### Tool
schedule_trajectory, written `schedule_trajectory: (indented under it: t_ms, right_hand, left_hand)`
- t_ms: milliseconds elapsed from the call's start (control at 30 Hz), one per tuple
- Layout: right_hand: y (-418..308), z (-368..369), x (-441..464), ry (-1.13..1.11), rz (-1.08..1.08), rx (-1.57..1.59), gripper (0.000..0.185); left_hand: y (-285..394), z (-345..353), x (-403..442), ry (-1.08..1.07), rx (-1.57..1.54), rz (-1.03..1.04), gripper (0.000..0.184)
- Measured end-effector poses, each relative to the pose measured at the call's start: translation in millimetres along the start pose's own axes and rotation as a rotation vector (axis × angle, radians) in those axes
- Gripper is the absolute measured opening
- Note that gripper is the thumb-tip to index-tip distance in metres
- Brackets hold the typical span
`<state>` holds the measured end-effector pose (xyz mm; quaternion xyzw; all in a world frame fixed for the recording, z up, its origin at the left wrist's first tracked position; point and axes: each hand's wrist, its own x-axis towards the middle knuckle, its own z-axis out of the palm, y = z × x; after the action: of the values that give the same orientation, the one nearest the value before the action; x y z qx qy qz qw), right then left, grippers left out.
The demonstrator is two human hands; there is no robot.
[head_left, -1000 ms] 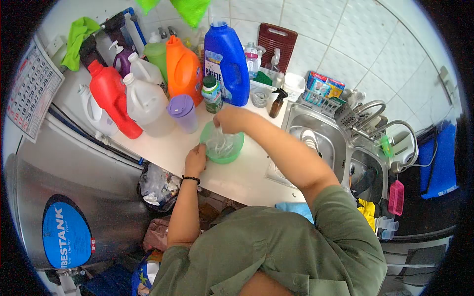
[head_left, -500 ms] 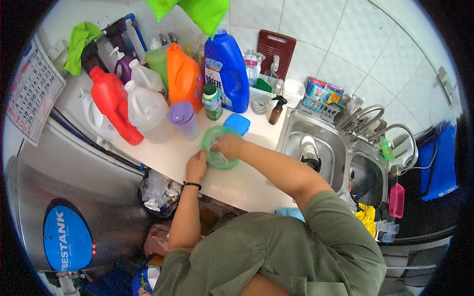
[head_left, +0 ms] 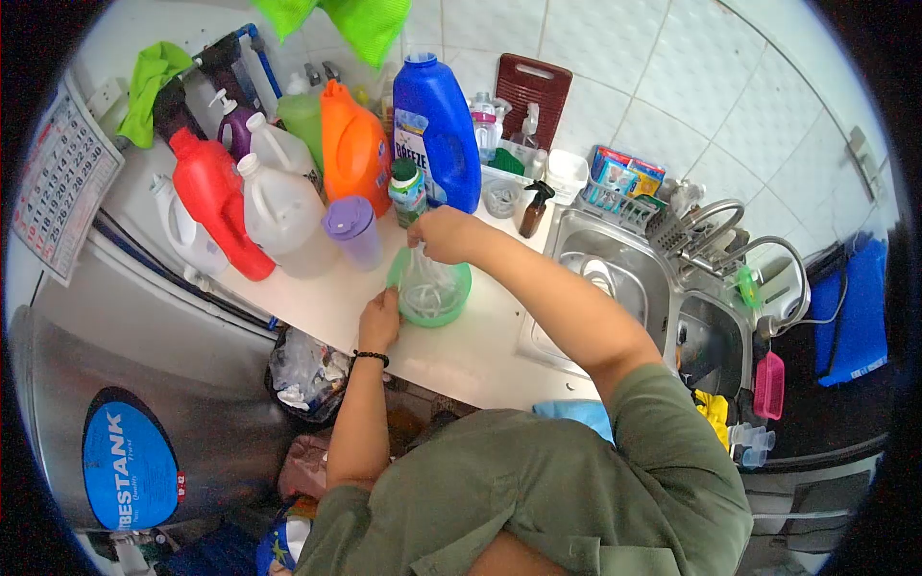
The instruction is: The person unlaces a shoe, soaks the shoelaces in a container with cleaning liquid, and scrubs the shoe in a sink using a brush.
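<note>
A round green bowl [head_left: 459, 305] sits on the white counter [head_left: 355, 312]. My left hand [head_left: 379, 321] grips its left rim. Above the bowl's far side, my right hand [head_left: 442, 234] pinches a clear, stretchy strand of material [head_left: 428, 278] that hangs down into the bowl. More of the whitish, glossy stuff lies in the bowl; what it is cannot be made out. Close behind stand a green-capped bottle [head_left: 408, 195] and a purple lidded cup [head_left: 357, 236]. The blue lid seen earlier is hidden by my right hand and forearm.
Red [head_left: 213, 192], clear [head_left: 281, 216], orange [head_left: 352, 154] and blue [head_left: 451, 144] jugs line the counter's back. A brown spray bottle [head_left: 533, 213] stands beside the steel sink [head_left: 645, 278], which holds a shoe. A bin bag [head_left: 305, 370] hangs below the counter's front edge.
My right hand dipped into the bowl, then rose out toward the back with the clear material in its fingers. My left hand has stayed at the rim.
</note>
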<state>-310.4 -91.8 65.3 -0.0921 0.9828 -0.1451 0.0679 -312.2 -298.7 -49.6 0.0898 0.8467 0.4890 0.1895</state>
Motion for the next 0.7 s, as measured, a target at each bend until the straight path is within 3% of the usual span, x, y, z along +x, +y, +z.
schedule_trajectory:
  t_ms: [100, 167, 267, 367, 467, 567, 667, 700]
  right_hand:
    - [-8.7, 30.5, 8.3, -0.240, 0.046, -0.229, 0.035]
    - [8.2, 78.9, 14.1, -0.397, -0.255, -0.151, 0.033]
    - [7.6, 102.1, -2.0, -0.137, -0.034, -0.049, 0.029]
    - [9.9, 114.4, 12.7, -0.375, -0.111, -0.022, 0.027]
    - [16.0, 97.3, 12.0, -0.337, 0.015, -0.197, 0.027]
    - [-19.6, 60.4, -7.9, -0.160, 0.178, -0.161, 0.025]
    - [2.0, 92.3, -0.6, -0.302, -0.261, -0.071, 0.025]
    - [7.6, 91.5, -3.3, -0.145, -0.193, 0.043, 0.023]
  left_hand:
    - [-4.2, 1.5, 2.6, 0.007, -0.012, 0.021, 0.057]
    - [-11.0, 3.2, 6.0, 0.014, -0.027, 0.034, 0.057]
    - [-7.2, 0.5, 6.1, 0.002, 0.044, 0.066, 0.058]
    - [-34.7, 9.8, 23.8, 0.093, 0.108, 0.188, 0.060]
    - [-26.5, 6.9, 17.9, 0.084, 0.114, 0.203, 0.062]
    - [-15.5, 4.2, 12.6, 0.033, 0.108, 0.126, 0.064]
    - [-13.6, 4.9, 10.8, 0.040, 0.084, 0.078, 0.066]
    - [-13.8, 4.5, 11.1, 0.068, 0.109, 0.107, 0.062]
